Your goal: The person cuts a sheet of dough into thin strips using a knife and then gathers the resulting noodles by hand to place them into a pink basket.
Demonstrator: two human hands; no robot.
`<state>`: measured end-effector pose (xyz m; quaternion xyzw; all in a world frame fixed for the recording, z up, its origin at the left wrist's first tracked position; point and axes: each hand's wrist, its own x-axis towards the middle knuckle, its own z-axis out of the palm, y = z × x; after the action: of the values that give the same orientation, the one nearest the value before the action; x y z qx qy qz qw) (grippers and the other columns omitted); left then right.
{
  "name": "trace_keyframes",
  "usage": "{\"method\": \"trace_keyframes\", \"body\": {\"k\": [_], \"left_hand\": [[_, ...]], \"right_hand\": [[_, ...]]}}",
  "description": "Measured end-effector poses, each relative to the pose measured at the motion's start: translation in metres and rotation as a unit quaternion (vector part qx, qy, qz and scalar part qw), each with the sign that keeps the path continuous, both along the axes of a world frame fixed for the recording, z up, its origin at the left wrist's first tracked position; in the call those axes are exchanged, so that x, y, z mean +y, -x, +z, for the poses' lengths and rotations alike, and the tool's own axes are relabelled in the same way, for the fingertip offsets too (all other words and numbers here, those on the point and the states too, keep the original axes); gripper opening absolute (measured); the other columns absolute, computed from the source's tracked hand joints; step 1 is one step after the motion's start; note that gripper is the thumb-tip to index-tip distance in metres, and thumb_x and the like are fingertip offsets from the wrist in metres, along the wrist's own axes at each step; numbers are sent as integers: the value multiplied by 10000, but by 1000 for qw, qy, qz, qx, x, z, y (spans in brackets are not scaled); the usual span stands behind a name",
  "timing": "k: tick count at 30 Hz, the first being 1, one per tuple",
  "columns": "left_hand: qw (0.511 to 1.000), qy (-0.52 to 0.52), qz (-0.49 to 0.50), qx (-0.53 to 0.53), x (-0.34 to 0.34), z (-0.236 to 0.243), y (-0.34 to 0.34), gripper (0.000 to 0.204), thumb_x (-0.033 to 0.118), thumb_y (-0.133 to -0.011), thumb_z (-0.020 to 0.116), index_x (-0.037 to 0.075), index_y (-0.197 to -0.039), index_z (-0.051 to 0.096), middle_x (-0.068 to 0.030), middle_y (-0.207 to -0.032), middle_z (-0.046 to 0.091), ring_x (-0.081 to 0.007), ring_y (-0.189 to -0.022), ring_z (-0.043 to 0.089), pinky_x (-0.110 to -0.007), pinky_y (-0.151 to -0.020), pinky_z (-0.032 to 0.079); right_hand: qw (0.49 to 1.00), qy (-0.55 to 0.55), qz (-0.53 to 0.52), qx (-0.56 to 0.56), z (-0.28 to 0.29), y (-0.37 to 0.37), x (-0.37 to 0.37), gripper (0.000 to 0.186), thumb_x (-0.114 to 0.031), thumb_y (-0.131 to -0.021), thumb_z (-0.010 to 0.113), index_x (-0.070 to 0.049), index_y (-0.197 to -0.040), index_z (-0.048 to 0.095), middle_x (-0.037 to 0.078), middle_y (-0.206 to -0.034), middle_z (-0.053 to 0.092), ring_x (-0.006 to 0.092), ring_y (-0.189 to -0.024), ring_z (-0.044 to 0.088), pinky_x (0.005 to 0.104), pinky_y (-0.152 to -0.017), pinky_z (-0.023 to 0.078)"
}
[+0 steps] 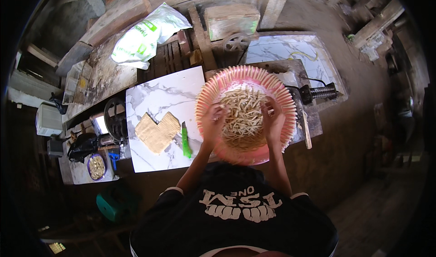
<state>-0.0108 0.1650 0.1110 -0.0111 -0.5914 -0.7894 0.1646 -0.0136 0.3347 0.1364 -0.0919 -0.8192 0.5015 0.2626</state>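
Note:
A round pink basin (254, 156) with a ribbed pale-and-pink rim stands in front of me, holding a heap of thin pale dough strips (243, 114) dusted with white powder. My left hand (214, 120) is over the left side of the heap, its fingers curled and slightly blurred. Over the right side is my right hand (274, 119), its fingers bent inward; what either hand pinches is too small to make out. Left of the basin, a flat, notched sheet of dough (157, 132) lies on a white marbled board (168, 86). Beside the sheet rests a green-handled knife (185, 141).
A hand-cranked roller machine (319, 93) sits right of the basin, near a wooden stick (307, 132). Behind stand a wooden box (232, 21) and a white-and-green sack (147, 36). At the left are a purple-rimmed bowl (96, 167) and a green stool (109, 206).

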Motion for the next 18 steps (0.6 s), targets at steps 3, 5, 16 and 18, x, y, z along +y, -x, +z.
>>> {"method": "trace_keyframes", "body": {"k": [3,5,16,18], "left_hand": [[974,221,-50,-25,10,4,0,238,108,-755,618,27,-968,547,-69,-855,601,-123,-757,570,-223,-632,451],[948,312,-51,-33,8,4,-3,272,153,-744,622,53,-988,556,-95,-906,599,-181,-793,587,-265,-649,459],[914,326,184,-156,-88,-41,-44,204,166,-779,562,41,-939,577,-141,-912,591,-295,-860,545,-355,-759,418],[890,352,234,-171,-103,-54,-51,211,152,-768,567,40,-947,568,-154,-915,587,-322,-892,525,-369,-792,404]], "right_hand": [[978,-198,58,31,-9,-5,-6,182,-131,-712,627,-32,-863,602,127,-812,575,288,-810,514,378,-708,407],[982,-161,92,19,-17,-8,-20,188,-127,-712,625,-35,-874,599,127,-810,572,284,-804,513,371,-705,408],[895,-162,416,23,-48,28,-123,215,-101,-737,581,-31,-938,556,120,-798,543,279,-784,504,352,-690,409],[863,-204,463,-6,-65,42,-148,241,-127,-730,590,-31,-949,558,126,-816,546,287,-807,506,350,-711,414]]}}
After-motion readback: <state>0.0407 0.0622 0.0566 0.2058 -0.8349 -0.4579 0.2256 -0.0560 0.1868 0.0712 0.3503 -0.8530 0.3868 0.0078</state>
